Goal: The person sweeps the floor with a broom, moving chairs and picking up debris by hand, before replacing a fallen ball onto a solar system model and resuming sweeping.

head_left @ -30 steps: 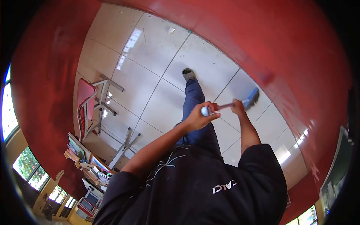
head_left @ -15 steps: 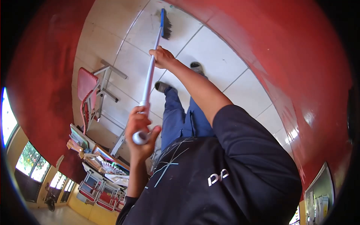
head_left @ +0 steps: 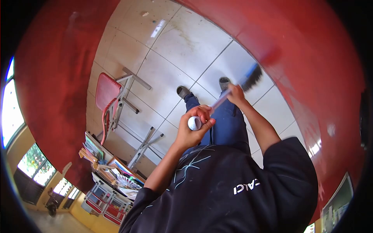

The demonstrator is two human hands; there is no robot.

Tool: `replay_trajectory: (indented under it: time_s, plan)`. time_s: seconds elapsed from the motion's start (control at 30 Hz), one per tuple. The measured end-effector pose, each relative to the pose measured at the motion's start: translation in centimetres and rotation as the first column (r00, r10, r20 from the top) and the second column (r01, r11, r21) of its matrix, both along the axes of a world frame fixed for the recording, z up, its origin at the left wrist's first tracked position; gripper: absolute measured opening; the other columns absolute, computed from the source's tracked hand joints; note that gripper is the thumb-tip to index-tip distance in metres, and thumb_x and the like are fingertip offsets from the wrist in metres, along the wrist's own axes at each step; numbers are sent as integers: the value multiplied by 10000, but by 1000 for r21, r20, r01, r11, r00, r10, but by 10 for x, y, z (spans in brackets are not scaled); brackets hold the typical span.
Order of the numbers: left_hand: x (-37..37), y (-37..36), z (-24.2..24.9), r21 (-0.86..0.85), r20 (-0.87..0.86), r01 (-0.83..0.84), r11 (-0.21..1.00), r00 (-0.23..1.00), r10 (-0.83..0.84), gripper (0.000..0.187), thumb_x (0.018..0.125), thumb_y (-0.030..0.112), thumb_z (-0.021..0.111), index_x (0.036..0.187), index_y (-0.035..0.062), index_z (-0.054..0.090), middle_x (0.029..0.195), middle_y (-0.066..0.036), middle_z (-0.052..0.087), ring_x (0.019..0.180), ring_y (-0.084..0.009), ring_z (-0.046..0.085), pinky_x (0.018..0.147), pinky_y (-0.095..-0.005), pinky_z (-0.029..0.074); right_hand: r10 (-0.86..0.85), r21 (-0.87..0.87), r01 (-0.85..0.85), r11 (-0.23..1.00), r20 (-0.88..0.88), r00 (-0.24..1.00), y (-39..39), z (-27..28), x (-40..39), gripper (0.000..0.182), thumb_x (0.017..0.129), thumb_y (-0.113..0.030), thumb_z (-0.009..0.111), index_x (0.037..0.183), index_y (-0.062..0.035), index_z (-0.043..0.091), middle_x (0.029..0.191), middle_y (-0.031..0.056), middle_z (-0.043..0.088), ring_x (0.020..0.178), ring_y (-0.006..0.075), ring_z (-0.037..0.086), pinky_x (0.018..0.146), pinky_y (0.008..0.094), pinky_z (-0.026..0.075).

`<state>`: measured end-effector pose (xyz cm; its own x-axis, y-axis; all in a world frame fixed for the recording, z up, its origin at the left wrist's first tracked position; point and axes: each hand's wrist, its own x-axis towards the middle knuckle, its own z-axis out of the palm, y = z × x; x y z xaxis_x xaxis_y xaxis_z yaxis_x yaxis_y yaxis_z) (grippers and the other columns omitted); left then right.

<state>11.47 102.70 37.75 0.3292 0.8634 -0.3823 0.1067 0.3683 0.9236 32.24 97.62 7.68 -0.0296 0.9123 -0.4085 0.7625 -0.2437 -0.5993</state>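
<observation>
A broom with a pale handle [head_left: 220, 103] slants across my legs. Its blue head with dark bristles [head_left: 252, 79], blurred by motion, is over the white tiles beside my right shoe, close to the red wall. My left hand [head_left: 192, 130] is closed around the top of the handle, whose round end faces up at me. Lower down, nearer the head, my right hand [head_left: 236, 96] grips the same handle.
A chair with a pink-red seat [head_left: 107, 91] stands on the left. Below it, a table holds papers and books [head_left: 116, 171]. The red wall [head_left: 311, 77] curves along the right side. Greyish smudges [head_left: 184, 35] mark the tiles ahead.
The broom head has swung from the floor ahead to the right, near the wall. Both hands have shifted right with the handle, and the right hand has come lower and closer to my body.
</observation>
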Motion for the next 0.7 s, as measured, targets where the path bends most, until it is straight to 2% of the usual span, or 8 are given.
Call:
replay_trajectory:
  time_s: [0.1,0.13,0.2,0.23,0.33,0.43,0.57,0.7]
  plan:
    - [-52,30,26,162,-121,8,987,993,12,277,775,-62,703,724,65,462,774,-49,554,1007,-235,575,907,-394,445,-132,15,138,990,-202,970,82,15,-97,284,618,-212,728,791,-74,551,775,189,605,780,417,585,686,501,462]
    - [-67,38,35,202,-193,50,978,981,-10,281,764,-57,714,727,66,464,773,-50,549,994,-238,573,902,-393,453,-182,266,246,932,-242,953,103,-23,-144,270,616,-201,723,784,-76,552,768,194,607,807,419,581,716,501,460]
    - [-87,43,37,314,-318,197,929,944,-92,289,742,-42,736,733,68,469,772,-54,539,973,-250,564,891,-396,465,-26,273,144,951,-394,919,165,-19,-200,236,644,-160,714,808,-95,557,808,179,618,884,393,584,753,485,463]
    - [-95,47,31,386,-368,305,871,916,-157,293,733,-31,747,735,67,471,772,-56,533,966,-259,556,886,-401,470,89,475,164,865,-466,880,191,-30,-229,108,685,-77,627,717,-75,523,679,125,589,700,335,571,635,431,446]
    - [-132,54,40,456,-357,323,829,920,-162,301,725,30,772,741,59,473,794,-75,506,908,-264,536,789,-398,511,53,309,275,910,-746,664,237,-25,-296,94,774,-148,594,768,-68,546,719,151,565,743,329,563,658,425,451]
    - [-182,59,91,467,-166,121,876,985,-48,348,684,92,833,688,95,484,755,-50,527,890,-253,539,737,-396,522,42,506,218,835,-454,890,217,75,-296,195,710,-193,661,831,-92,547,757,178,590,784,399,570,685,493,473]
    - [-243,64,111,202,206,-38,979,979,-4,343,723,84,808,671,112,470,741,-26,489,983,-260,524,743,-453,559,-81,272,127,954,-175,981,129,118,-259,234,681,-186,682,839,-82,545,751,194,597,788,425,574,689,535,467]
    - [-245,51,35,-225,173,95,970,983,-57,314,763,68,774,691,75,468,860,-68,590,957,-230,575,834,-384,492,-170,-12,172,985,112,979,4,71,-204,294,718,-229,728,914,-70,578,880,209,643,903,422,600,771,510,494]
